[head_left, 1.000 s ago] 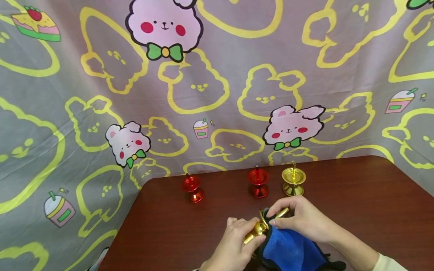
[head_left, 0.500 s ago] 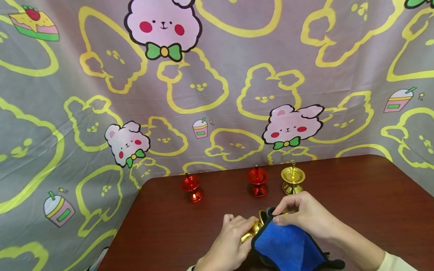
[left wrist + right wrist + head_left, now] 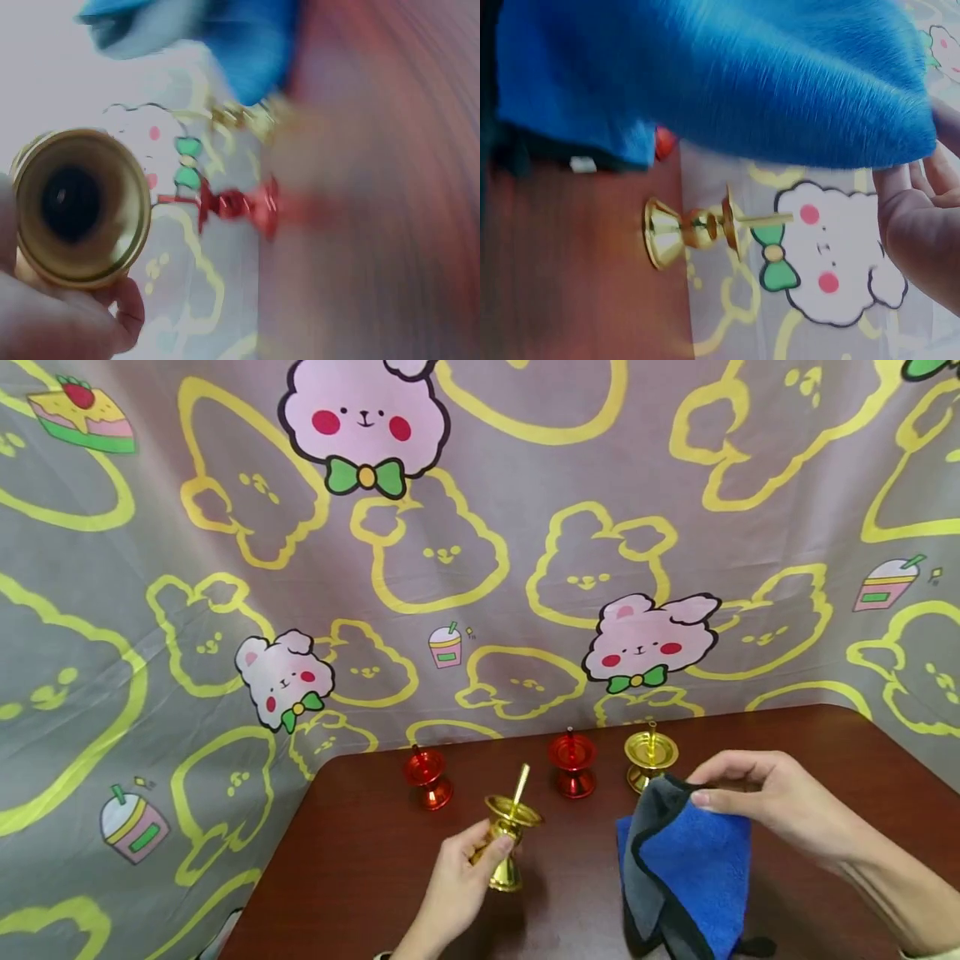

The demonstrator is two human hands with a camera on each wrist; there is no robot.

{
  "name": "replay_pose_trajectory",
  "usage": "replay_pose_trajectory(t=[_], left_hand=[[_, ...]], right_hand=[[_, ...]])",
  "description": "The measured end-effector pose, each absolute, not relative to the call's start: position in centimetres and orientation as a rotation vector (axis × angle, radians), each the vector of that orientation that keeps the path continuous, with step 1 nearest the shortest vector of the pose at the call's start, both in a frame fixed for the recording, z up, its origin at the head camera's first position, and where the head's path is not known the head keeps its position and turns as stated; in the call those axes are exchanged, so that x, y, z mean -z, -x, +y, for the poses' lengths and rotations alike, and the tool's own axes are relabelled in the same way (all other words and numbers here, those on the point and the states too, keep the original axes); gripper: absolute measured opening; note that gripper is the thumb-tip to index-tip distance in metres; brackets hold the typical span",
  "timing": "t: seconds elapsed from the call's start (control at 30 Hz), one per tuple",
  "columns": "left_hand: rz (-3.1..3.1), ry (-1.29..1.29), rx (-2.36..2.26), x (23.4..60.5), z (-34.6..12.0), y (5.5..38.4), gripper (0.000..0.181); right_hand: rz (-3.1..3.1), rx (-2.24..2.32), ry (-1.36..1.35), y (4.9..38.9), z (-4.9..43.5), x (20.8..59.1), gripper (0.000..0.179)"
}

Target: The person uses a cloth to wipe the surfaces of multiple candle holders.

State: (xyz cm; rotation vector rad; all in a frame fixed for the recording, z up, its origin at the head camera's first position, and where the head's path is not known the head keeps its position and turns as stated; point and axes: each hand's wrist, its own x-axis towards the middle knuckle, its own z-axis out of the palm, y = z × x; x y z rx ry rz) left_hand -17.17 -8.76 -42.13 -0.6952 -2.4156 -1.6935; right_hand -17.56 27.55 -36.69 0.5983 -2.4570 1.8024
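My left hand [image 3: 465, 868] grips a gold candle holder [image 3: 507, 860] round its stem, nearly upright with its spike pointing up. In the left wrist view the hollow underside of the candle holder's base [image 3: 124, 247] faces the camera. On the right, my right hand [image 3: 765, 793] pinches the top edge of a blue and grey cloth [image 3: 705, 868] with black trim. The cloth hangs down from the fingers in folds, apart from the held candle holder. Blue pile [image 3: 795, 97] of the cloth fills the upper part of the right wrist view.
Along the back of the brown table [image 3: 337, 877] stand a red candle holder [image 3: 427, 772] at left, another red candle holder [image 3: 573, 764] in the middle and a gold candle holder [image 3: 651, 752] at right. A patterned curtain [image 3: 480, 560] rises behind and beside the table.
The cloth has come off the gold candle holder and moved right with my right hand. My left hand has shifted left and turned the candle holder upright.
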Motion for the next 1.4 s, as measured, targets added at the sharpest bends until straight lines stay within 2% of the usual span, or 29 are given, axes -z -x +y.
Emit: replay_pose_trajectory(t=[0.1, 0.3, 0.57, 0.77, 1.07, 1.3, 1.4], left_hand=[[-2.29, 0.604, 2.019, 41.7, -8.1, 17.7, 0.025], [-2.252, 0.6, 2.079, 42.0, -5.0, 17.7, 0.028], [-2.113, 0.492, 2.292, 42.6, -1.9, 17.7, 0.032], [-1.962, 0.402, 2.404, 42.6, -0.6, 17.6, 0.03], [-1.975, 0.507, 2.345, 42.8, -0.6, 17.2, 0.028], [-2.06, 0.566, 2.219, 43.1, -0.6, 16.8, 0.028], [-2.11, 0.602, 2.17, 42.9, -0.8, 16.6, 0.03]], right_hand=[[-2.486, -1.843, -0.569, 17.3, 26.9, 37.1, 0.024], [-2.345, -2.158, -0.388, 17.2, 24.6, 38.8, 0.038], [-1.964, -2.575, -0.184, 16.9, 21.9, 41.0, 0.031], [-1.749, -2.748, -0.157, 16.6, 20.1, 41.8, 0.026], [-1.708, -2.644, -0.202, 16.1, 17.8, 42.1, 0.023], [-1.752, -2.525, 0.104, 16.0, 16.3, 41.9, 0.013], [-1.856, -2.464, 0.188, 15.9, 15.9, 41.7, 0.02]])
